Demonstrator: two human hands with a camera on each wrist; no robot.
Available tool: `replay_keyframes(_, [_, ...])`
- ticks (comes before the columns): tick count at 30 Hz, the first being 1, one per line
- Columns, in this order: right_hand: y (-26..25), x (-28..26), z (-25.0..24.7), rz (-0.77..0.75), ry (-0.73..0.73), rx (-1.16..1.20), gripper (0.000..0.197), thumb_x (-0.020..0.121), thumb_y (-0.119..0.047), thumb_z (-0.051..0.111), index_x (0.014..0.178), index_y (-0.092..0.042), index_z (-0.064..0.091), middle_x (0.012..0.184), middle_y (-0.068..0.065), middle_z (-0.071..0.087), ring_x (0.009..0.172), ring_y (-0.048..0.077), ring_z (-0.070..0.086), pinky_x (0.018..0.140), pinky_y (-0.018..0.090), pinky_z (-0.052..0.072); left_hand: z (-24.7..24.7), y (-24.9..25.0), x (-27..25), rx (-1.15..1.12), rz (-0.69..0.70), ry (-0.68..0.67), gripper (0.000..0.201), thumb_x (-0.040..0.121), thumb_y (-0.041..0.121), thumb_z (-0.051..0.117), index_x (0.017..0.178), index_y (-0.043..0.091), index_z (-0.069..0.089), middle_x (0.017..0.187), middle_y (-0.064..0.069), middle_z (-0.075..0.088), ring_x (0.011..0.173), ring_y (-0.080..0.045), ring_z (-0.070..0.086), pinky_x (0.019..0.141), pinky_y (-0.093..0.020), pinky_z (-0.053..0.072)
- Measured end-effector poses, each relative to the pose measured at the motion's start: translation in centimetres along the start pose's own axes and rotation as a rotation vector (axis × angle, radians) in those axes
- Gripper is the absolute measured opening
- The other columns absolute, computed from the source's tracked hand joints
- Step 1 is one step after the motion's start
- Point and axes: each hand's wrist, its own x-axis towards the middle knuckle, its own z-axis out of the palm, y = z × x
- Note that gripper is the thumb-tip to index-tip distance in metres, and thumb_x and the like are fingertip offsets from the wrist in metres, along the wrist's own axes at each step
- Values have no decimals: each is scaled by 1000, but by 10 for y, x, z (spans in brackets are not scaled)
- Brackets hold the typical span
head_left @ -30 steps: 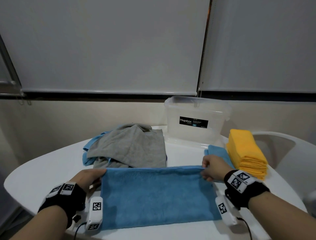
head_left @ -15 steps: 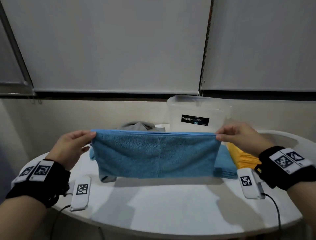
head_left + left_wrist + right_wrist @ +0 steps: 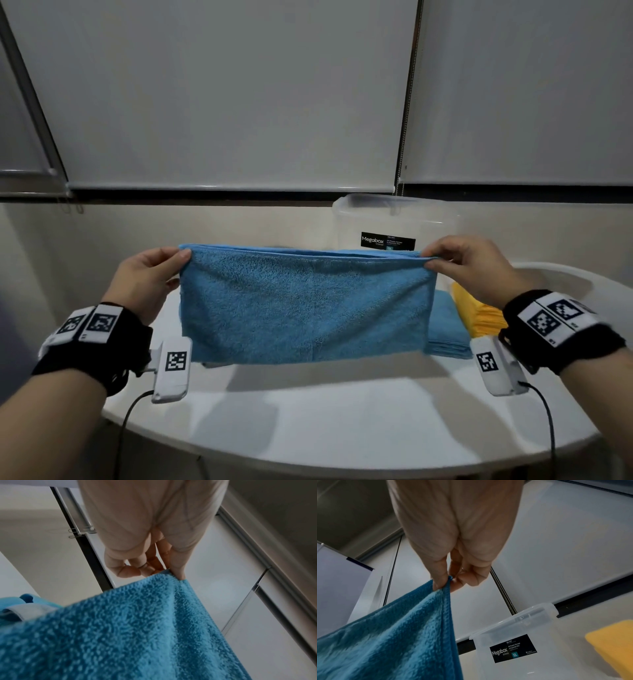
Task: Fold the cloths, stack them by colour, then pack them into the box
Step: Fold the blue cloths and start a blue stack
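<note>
A blue cloth (image 3: 305, 301), folded in half, hangs stretched in the air above the white table (image 3: 342, 418). My left hand (image 3: 171, 263) pinches its top left corner, and in the left wrist view the thumb and fingers of that hand (image 3: 173, 573) meet on the blue cloth (image 3: 137, 628). My right hand (image 3: 435, 257) pinches the top right corner; the right wrist view shows that hand (image 3: 445, 584) on the blue cloth (image 3: 393, 635). Behind stands the clear plastic box (image 3: 394, 219), also the clear plastic box (image 3: 522, 635). A stack of folded blue cloths (image 3: 448, 329) and a yellow stack (image 3: 479, 318) lie at the right.
The held cloth hides the pile of unfolded cloths behind it; a bit of grey and blue cloth (image 3: 20, 609) shows in the left wrist view. The yellow stack (image 3: 614, 645) lies beside the box. Window blinds (image 3: 239, 92) cover the wall behind. A white chair (image 3: 582, 284) stands at the right.
Both hands lifted the blue cloth off the table and now hold it up taut by its top corners. In the last half second it barely moved.
</note>
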Motion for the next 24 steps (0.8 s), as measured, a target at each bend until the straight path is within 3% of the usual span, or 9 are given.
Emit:
replay_keyframes(5, [-1,-6,4,-135,-1,-195,33,85,6,61,83,-25,72,107,-4,54,90,11,54,76,0,37,-2,-13,4,89,-9,54,18,87,11,65,71,18,71,67,9,67,69,-13,52,69,-27,37])
replay_keyframes(8, [-2,-10,9,-152,-71,-263,37,89,9,51,93,-18,76,118,-3,45,95,14,49,80,7,36,0,-14,5,103,-10,92,6,86,12,67,82,16,70,70,9,67,69,-11,52,68,-26,37])
replay_keyframes(11, [3,-12,12,-203,-92,-318,33,89,7,55,101,-16,75,113,-2,53,94,14,53,79,4,35,0,-14,7,106,-2,98,3,86,13,68,85,14,70,76,4,67,71,-13,53,70,-28,39])
replay_keyframes(13, [3,-15,12,-198,-95,-343,27,89,1,59,106,-15,74,106,-2,64,88,8,55,74,0,35,-3,-14,6,112,-1,97,2,85,14,68,85,14,70,82,-1,67,75,-15,55,75,-32,40])
replay_keyframes(16, [0,-19,13,-211,-45,-314,20,86,-1,65,102,-10,74,95,-4,69,75,-13,54,73,-6,32,-7,-15,5,123,-3,99,2,84,14,69,86,13,71,85,-3,67,83,-20,55,82,-37,40])
replay_keyframes(19, [0,-19,15,-191,-18,-293,16,84,1,67,94,-9,73,87,-7,65,83,-22,51,72,-5,34,-9,-17,2,142,-3,107,2,84,15,69,86,14,71,85,-3,67,83,-20,55,82,-38,40])
replay_keyframes(24, [1,-14,18,57,-47,-95,11,89,-7,62,85,-16,65,78,-6,64,74,0,58,66,11,44,-9,-21,-2,164,19,101,7,87,14,66,85,19,69,84,3,67,79,-15,55,73,-31,40])
